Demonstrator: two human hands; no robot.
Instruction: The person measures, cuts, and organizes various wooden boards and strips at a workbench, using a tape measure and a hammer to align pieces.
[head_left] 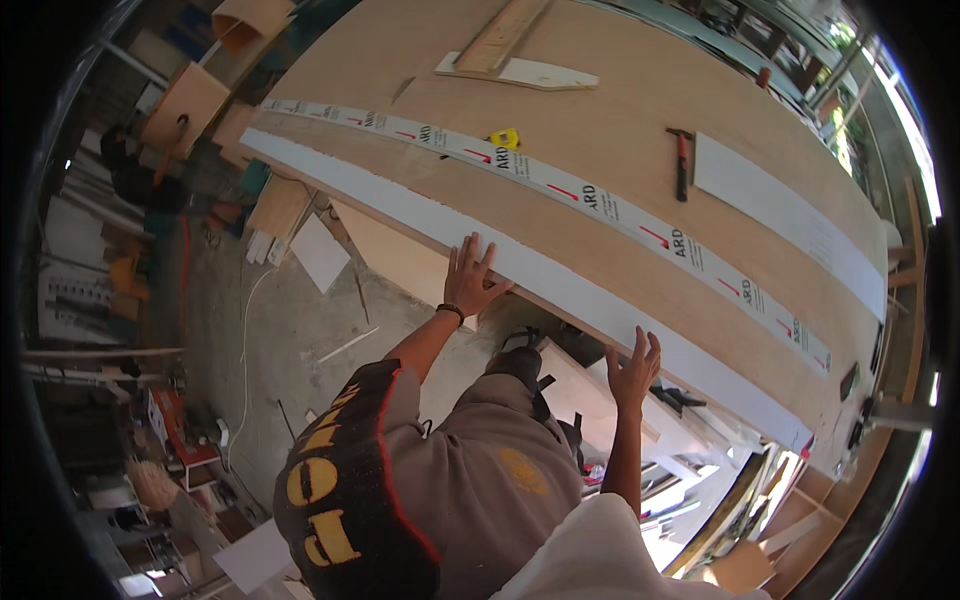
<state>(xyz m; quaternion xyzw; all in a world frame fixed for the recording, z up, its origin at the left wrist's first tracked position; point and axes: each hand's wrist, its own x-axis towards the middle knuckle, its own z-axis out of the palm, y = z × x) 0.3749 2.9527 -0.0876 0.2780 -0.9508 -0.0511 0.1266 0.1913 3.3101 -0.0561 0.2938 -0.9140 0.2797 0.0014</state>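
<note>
Underside of white strip (560, 290) beneath both palms, floor clutter (150, 440) blurred

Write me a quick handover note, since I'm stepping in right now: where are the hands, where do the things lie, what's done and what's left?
Left hand: open, palm flat on the long white laminate strip along the near edge of the large plywood sheet.
Right hand: open, fingers spread at the same strip's edge, farther right; contact is hard to tell.
Nearby: a printed white strip lies parallel on the sheet; beyond it a red-handled hammer and a yellow tape measure.
Done: the white strip lies along the edge.
Left: pressing along the rest of its length, seemingly.
</note>
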